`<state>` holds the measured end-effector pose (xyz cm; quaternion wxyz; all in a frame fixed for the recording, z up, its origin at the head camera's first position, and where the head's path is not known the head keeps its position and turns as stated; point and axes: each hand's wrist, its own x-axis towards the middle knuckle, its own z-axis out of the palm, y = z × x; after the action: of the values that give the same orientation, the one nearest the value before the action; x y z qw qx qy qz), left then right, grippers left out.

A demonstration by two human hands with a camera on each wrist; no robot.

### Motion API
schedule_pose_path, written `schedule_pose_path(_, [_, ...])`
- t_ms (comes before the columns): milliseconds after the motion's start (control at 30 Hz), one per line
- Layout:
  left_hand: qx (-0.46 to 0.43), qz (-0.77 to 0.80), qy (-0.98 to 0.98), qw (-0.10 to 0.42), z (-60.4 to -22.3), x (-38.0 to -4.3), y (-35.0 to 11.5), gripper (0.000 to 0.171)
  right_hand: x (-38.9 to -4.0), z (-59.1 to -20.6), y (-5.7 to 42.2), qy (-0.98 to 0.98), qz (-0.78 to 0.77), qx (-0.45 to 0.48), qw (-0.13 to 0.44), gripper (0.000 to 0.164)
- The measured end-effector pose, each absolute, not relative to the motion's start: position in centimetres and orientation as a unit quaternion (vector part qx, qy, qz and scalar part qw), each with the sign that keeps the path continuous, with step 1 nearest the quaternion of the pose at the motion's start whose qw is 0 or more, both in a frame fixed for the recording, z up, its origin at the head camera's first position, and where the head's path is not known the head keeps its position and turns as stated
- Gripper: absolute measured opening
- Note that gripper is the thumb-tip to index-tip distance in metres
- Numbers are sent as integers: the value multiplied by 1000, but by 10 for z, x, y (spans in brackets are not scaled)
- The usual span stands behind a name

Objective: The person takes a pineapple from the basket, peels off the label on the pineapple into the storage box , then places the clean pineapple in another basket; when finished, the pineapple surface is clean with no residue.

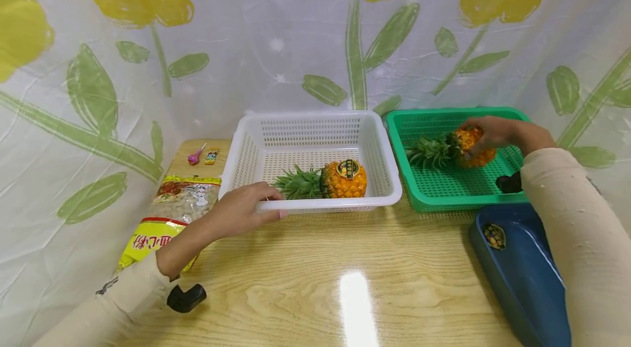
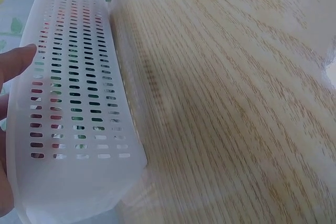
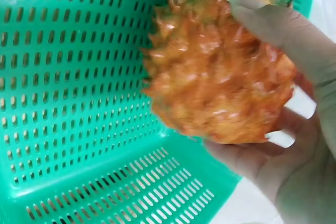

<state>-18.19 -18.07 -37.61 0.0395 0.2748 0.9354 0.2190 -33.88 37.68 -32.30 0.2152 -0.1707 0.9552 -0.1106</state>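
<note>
My left hand (image 1: 246, 207) grips the near rim of a white slotted basket (image 1: 315, 204), thumb outside the wall and fingers over the edge. Inside that basket lies a pineapple (image 1: 345, 185), its leafy crown to the left and a black-and-gold sticker on its side. Over at the right, my right hand (image 1: 498, 136) holds a second pineapple (image 1: 480, 158) by its orange body, within the green slotted basket (image 1: 446, 206). That fruit's crown (image 1: 429, 152) also points left. In the right wrist view, thumb and fingers wrap round the pineapple's body (image 3: 215, 72).
A blue tray (image 1: 527, 276) with a sticker stands at the front right, partly behind my right sleeve. By my left forearm lies a yellow-and-clear food bag (image 1: 167, 221). A pink lollipop (image 1: 194, 158) and a small wrapped packet (image 1: 211, 157) lie behind it. A flowered curtain hangs behind.
</note>
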Motion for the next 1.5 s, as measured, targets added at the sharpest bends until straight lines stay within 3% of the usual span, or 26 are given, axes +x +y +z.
schedule_pose_path(433, [282,220,933,37,-378,-183,-181,24,-337,-325,385,944,-148,-123,268,81])
schedule_pose_path(733, [278,220,934,39,-378,-182,-182,24,-336,-324,386,942,-171,-108,267,84])
schedule_pose_path(1500, [283,230,930,36,-376,-180,-182,25,-324,-308,386,961,-152,-136,189,84])
